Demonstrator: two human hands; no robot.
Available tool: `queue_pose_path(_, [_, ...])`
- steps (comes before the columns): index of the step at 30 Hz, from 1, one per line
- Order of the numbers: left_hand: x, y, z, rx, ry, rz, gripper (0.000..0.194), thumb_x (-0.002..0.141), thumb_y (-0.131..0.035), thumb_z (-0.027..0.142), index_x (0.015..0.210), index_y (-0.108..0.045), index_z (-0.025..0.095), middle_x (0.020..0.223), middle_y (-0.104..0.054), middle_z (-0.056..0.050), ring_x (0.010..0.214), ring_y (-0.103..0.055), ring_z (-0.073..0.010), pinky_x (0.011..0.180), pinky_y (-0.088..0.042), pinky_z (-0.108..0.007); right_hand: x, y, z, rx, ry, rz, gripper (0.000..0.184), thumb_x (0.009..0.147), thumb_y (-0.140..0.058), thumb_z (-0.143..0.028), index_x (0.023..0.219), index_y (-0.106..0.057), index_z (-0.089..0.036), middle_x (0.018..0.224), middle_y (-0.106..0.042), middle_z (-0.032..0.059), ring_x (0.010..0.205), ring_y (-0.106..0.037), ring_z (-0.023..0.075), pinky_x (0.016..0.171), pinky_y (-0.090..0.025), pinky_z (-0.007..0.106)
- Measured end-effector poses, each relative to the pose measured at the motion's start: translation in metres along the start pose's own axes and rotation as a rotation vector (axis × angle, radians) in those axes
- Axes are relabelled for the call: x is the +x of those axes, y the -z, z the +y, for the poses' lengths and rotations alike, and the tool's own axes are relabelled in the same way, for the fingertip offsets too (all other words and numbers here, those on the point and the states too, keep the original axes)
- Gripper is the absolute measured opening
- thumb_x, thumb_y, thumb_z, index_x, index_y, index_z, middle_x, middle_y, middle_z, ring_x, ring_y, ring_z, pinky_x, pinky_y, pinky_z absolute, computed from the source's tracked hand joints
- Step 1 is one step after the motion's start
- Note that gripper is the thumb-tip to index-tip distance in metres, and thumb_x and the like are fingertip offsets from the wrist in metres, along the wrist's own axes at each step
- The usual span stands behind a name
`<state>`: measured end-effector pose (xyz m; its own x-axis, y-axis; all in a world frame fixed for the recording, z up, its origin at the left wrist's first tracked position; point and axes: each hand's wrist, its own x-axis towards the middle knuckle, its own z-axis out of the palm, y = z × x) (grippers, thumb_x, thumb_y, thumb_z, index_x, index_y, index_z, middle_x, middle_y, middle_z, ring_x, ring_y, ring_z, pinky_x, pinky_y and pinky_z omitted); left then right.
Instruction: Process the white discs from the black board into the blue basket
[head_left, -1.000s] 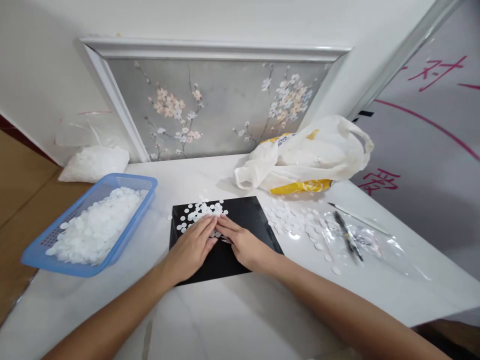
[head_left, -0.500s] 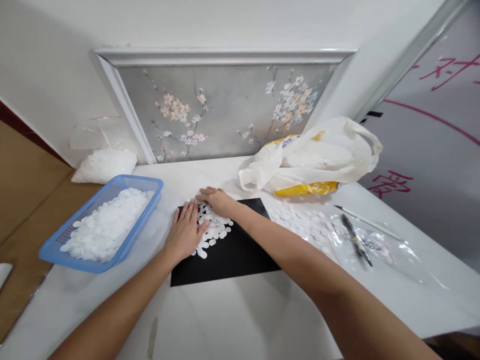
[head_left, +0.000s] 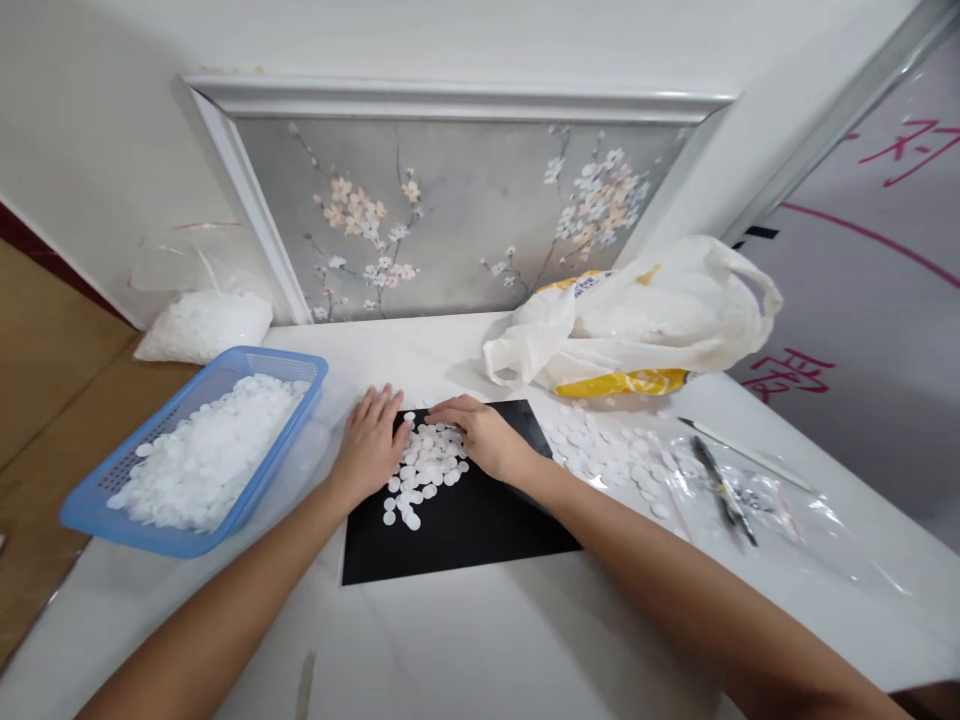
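A loose pile of small white round discs (head_left: 429, 458) lies on a black sheet (head_left: 465, 535) on the table. My left hand (head_left: 369, 445) rests flat with fingers stretched out over the sheet's far left corner, its thumb against the pile. From the other side, my right hand (head_left: 487, 438) lies over the far right part of the pile, fingers bent a little and pointing left, fingertips touching the discs. Nothing shows gripped in either hand; the underside of the right one is hidden.
A blue basket (head_left: 274, 480) of white discs stands left, a clear bag (head_left: 206, 325) of white bits behind it. At right lie a plastic carrier bag (head_left: 637, 330), scattered discs (head_left: 611, 450), a black pen (head_left: 724, 490), a white pointed tool (head_left: 742, 452) and clear plastic (head_left: 825, 530).
My right hand has drawn back from the sheet's far edge, to the right and nearer, onto the pile. My left hand has shifted slightly away from the discs. The view has moved a little.
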<state>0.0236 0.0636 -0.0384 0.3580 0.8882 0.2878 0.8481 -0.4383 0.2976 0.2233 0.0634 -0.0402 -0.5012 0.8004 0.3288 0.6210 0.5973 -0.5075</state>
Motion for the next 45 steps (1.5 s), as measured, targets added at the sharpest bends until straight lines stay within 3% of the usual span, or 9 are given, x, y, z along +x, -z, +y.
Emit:
queue_pose_path(3, [0.009, -0.013, -0.003, 0.012, -0.020, -0.060, 0.047, 0.093, -0.038, 0.036, 0.132, -0.049, 0.012, 0.144, -0.042, -0.018, 0.136, -0.029, -0.0387, 0.107, -0.024, -0.063, 0.000, -0.003, 0.010, -0.092, -0.107, -0.030, 0.058, 0.074, -0.037, 0.009, 0.125, -0.056, -0.008, 0.133, -0.053, 0.0169, 0.125, -0.048, 0.0241, 0.106, -0.039, 0.042])
queue_pose_path(8, [0.001, -0.009, 0.006, -0.028, -0.188, -0.184, 0.048, 0.095, -0.034, 0.036, 0.134, -0.047, 0.012, 0.145, -0.041, -0.012, 0.137, -0.033, -0.0230, 0.114, -0.027, -0.043, -0.018, -0.006, -0.001, -0.033, -0.039, -0.111, 0.065, 0.071, -0.038, 0.008, 0.131, -0.051, -0.011, 0.139, -0.047, 0.0148, 0.132, -0.040, 0.0239, 0.109, -0.036, 0.044])
queue_pose_path(13, [-0.027, 0.013, 0.023, -0.122, -0.224, -0.209, 0.042, 0.097, -0.032, 0.033, 0.130, -0.052, 0.018, 0.144, -0.045, -0.007, 0.133, -0.040, -0.0191, 0.113, -0.033, -0.038, -0.019, 0.012, -0.023, 0.094, -0.154, 0.059, 0.052, 0.074, -0.036, 0.009, 0.109, -0.065, -0.016, 0.105, -0.068, 0.0074, 0.101, -0.063, 0.0172, 0.091, -0.050, 0.030])
queue_pose_path(17, [-0.041, 0.025, 0.026, -0.219, -0.231, -0.196, 0.036, 0.097, -0.033, 0.028, 0.125, -0.056, 0.025, 0.135, -0.055, -0.003, 0.126, -0.048, -0.0180, 0.107, -0.041, -0.038, 0.021, 0.011, -0.010, -0.008, -0.243, 0.001, 0.033, 0.087, -0.040, 0.000, 0.097, -0.067, -0.015, 0.098, -0.066, 0.0079, 0.088, -0.063, 0.0154, 0.083, -0.048, 0.026])
queue_pose_path(24, [-0.033, 0.027, -0.022, -0.010, -0.002, 0.021, 0.035, 0.087, -0.038, 0.010, 0.106, -0.065, 0.022, 0.106, -0.062, -0.008, 0.104, -0.056, -0.0251, 0.094, -0.047, -0.044, 0.071, -0.017, 0.016, -0.081, -0.304, -0.125, 0.001, 0.081, -0.062, -0.011, 0.082, -0.063, -0.011, 0.088, -0.064, 0.0116, 0.080, -0.062, 0.0188, 0.074, -0.046, 0.026])
queue_pose_path(32, [-0.016, 0.034, -0.022, -0.061, 0.059, -0.019, 0.034, 0.075, -0.043, 0.002, 0.097, -0.063, 0.019, 0.075, -0.053, -0.002, 0.072, -0.057, -0.0194, 0.071, -0.051, -0.034, 0.051, 0.005, 0.010, -0.083, -0.342, -0.120, 0.011, 0.088, -0.052, -0.012, 0.097, -0.056, -0.016, 0.087, -0.066, 0.0057, 0.079, -0.060, 0.0162, 0.069, -0.043, 0.023])
queue_pose_path(37, [-0.022, 0.024, 0.024, -0.147, -0.033, -0.062, 0.027, 0.084, -0.045, 0.010, 0.101, -0.062, 0.023, 0.090, -0.061, -0.001, 0.079, -0.060, -0.0150, 0.071, -0.051, -0.026, 0.047, 0.010, 0.015, -0.068, -0.396, -0.146, 0.012, 0.089, -0.056, -0.023, 0.099, -0.058, -0.016, 0.084, -0.067, 0.0025, 0.077, -0.060, 0.0126, 0.071, -0.045, 0.023])
queue_pose_path(41, [-0.032, 0.005, 0.053, 0.005, -0.054, -0.039, 0.029, 0.090, -0.045, 0.019, 0.114, -0.061, 0.021, 0.122, -0.058, -0.011, 0.115, -0.051, -0.0288, 0.093, -0.044, -0.045, 0.065, 0.000, 0.014, -0.080, -0.415, -0.222, 0.022, 0.089, -0.058, -0.030, 0.103, -0.060, -0.014, 0.096, -0.065, 0.0054, 0.084, -0.062, 0.0152, 0.078, -0.050, 0.031])
queue_pose_path(45, [-0.046, -0.006, 0.058, 0.103, -0.140, -0.142, 0.056, 0.092, -0.044, 0.040, 0.142, -0.034, 0.019, 0.148, -0.037, -0.012, 0.137, -0.029, -0.0317, 0.108, -0.028, -0.053, 0.078, -0.007, 0.009, -0.080, -0.413, -0.265, 0.031, 0.091, -0.055, -0.032, 0.117, -0.055, -0.015, 0.116, -0.058, 0.0090, 0.098, -0.060, 0.0200, 0.083, -0.052, 0.040])
